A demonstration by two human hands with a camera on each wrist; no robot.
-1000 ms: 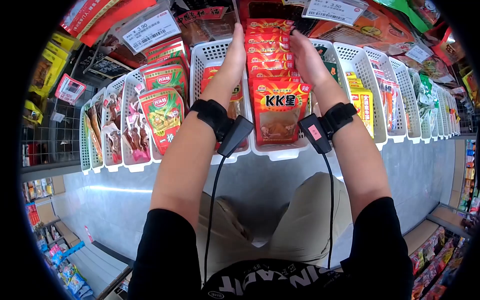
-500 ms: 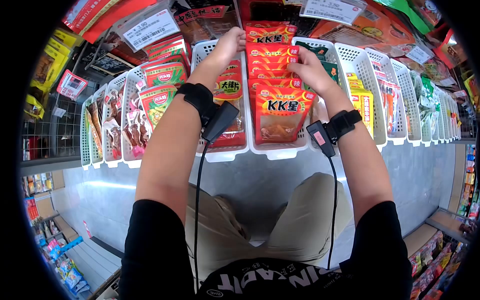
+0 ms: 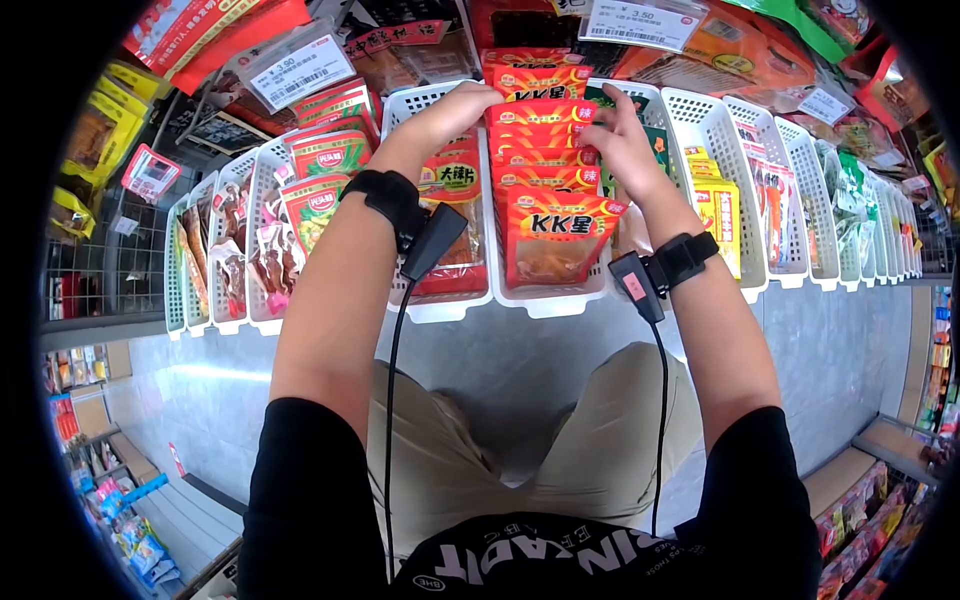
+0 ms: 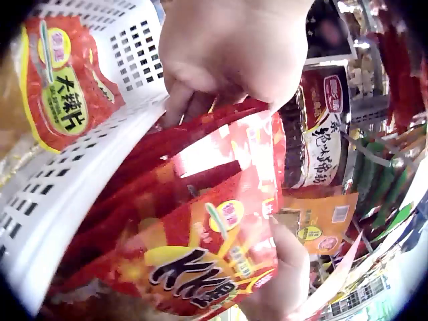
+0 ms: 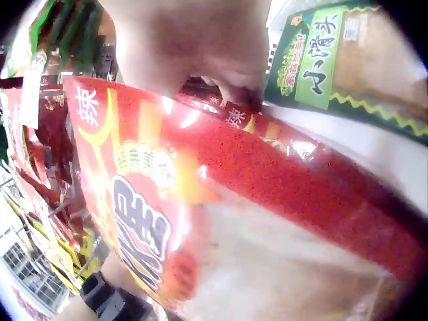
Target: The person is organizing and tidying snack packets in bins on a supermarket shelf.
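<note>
A row of red KK星 snack packets (image 3: pixel 550 235) stands in a white plastic basket (image 3: pixel 555 300), the front packet tilted. At the row's left edge, my left hand (image 3: pixel 440 125) holds the packets, its fingertips hidden among them in the head view. The left wrist view shows that hand (image 4: pixel 231 50) with its fingers curled down at the packets' edge, beside the basket wall (image 4: pixel 127 150). My right hand (image 3: pixel 632 155) grips packets at the right edge, thumb toward me, index finger farther back. In the right wrist view its curled fingers (image 5: pixel 234 93) meet the packet edges.
To the left, a neighbouring basket holds red 大辣片 packets (image 3: pixel 460 185). Dark green packets (image 3: pixel 655 140) stand in the basket on the right, with yellow packs (image 3: pixel 718 215) farther along. Price tags (image 3: pixel 640 22) and hanging bags (image 3: pixel 720 60) crowd the space behind.
My hands, flat along both sides of the row a second ago, have bent their fingers at the packet edges. The row has separated into groups, and the front packet leans more.
</note>
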